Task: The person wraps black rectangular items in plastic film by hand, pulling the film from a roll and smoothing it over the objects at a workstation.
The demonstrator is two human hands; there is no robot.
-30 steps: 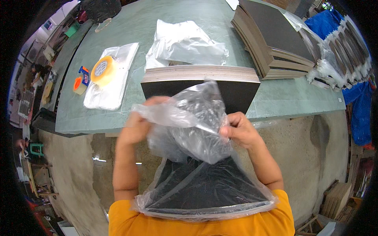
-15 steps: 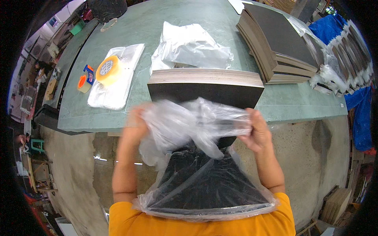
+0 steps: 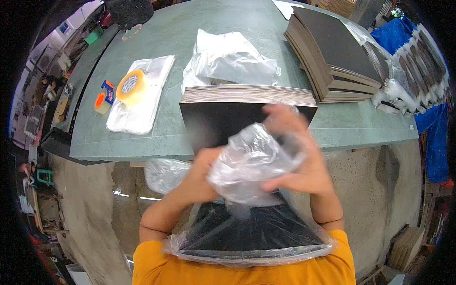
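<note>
A clear plastic bag (image 3: 247, 161) wraps a stack of black boards (image 3: 251, 225), which leans against my chest. Its loose upper end is bunched up between my hands. My left hand (image 3: 202, 175) is closed on the left side of the bunched plastic. My right hand (image 3: 304, 161), blurred by motion, curves about the bag's right side with thumb and fingers spread wide. Just beyond, another stack of black-faced boards (image 3: 204, 116) stands on edge at the table's front.
The green table (image 3: 365, 126) holds a white plastic sheet (image 3: 228, 59), folded clear bags (image 3: 142, 107) with a tape roll (image 3: 130, 88) on them, and a blue tape dispenser (image 3: 105, 95). Dark boards (image 3: 337, 47) are piled at the right, beside plastic-wrapped ones (image 3: 418, 71).
Both hands have drawn inward from the bag's stretched-out ends, bunching the plastic in the middle. The right hand has spread its fingers. A flap of plastic now hangs out to the left.
</note>
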